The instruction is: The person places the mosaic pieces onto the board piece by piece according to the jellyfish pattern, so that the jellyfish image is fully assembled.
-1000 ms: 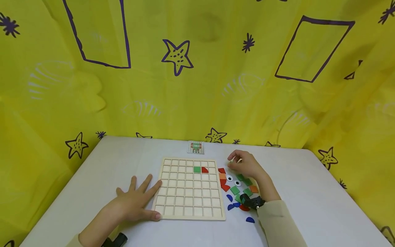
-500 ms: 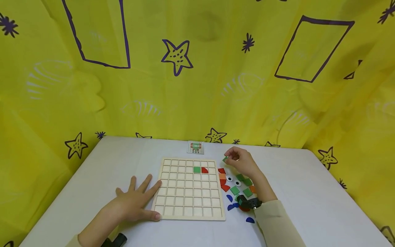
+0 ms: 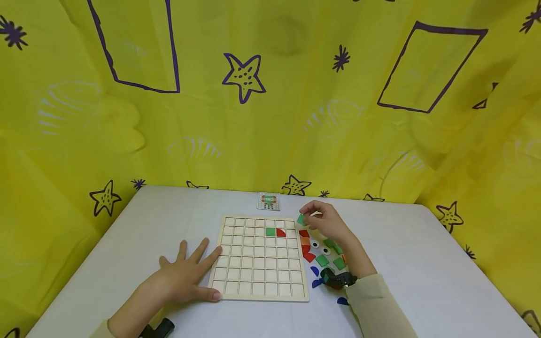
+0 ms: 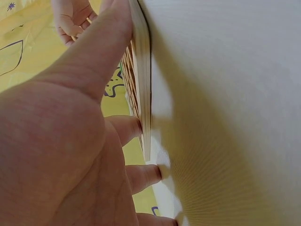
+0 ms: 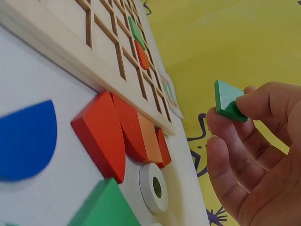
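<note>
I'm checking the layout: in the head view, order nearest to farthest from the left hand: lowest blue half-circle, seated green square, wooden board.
1. Wooden board, touching the left hand.
2. Green square, in its far part.
3. Blue half-circle, right of the board.

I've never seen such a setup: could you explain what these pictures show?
There is no robot here: a person works bare-handed. The wide picture comes from a camera worn on the head; the two close ones, from wrist cameras. On the white table lies a wooden grid board, with one green square and one red piece set in it. Loose coloured pieces lie to its right, and a small picture card beyond its far edge. The left hand, spread open, touches the board's left edge. The right hand pinches a green tile near the board's far right corner.
</note>
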### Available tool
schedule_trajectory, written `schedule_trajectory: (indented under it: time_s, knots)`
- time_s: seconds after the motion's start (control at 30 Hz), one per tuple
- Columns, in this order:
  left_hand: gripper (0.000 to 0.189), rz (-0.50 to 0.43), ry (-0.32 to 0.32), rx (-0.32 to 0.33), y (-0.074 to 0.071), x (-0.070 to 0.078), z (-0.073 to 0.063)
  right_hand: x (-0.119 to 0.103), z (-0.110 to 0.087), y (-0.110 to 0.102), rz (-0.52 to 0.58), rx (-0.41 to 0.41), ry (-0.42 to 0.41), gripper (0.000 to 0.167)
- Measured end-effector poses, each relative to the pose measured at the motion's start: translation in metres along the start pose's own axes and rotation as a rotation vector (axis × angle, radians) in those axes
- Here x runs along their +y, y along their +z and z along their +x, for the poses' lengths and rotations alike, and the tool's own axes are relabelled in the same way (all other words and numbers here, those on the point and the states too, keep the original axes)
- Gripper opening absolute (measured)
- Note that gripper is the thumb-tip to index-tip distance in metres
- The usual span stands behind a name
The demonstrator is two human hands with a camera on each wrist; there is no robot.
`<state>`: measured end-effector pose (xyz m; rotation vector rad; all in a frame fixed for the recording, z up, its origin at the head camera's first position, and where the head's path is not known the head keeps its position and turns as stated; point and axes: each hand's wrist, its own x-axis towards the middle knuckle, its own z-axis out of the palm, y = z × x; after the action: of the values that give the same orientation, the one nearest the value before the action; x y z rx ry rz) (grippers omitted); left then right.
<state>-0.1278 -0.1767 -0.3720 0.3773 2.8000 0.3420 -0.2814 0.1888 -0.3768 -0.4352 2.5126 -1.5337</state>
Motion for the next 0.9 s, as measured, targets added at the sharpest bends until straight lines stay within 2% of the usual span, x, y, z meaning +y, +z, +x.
schedule_trajectory:
  time_s: [0.27,0.4,0.73,0.9]
  knots:
    - [0.107,0.005,-0.001,0.000,0.000,-0.001,-0.001,-0.004,0.002,0.009,0.036,-0.065,-0.015,0.020]
    - [0.107,0.004,-0.002,0.005,-0.001,0.001,-0.001,-0.007,0.000,0.012,0.040,-0.071,0.007,0.021]
    - [0.106,-0.003,-0.032,0.001,-0.004,-0.003,-0.004,-0.015,0.006,0.030,0.041,-0.116,0.002,0.018]
    - [0.106,-0.005,-0.022,-0.002,-0.003,0.002,-0.001,-0.016,0.004,0.034,0.022,-0.125,-0.011,0.017]
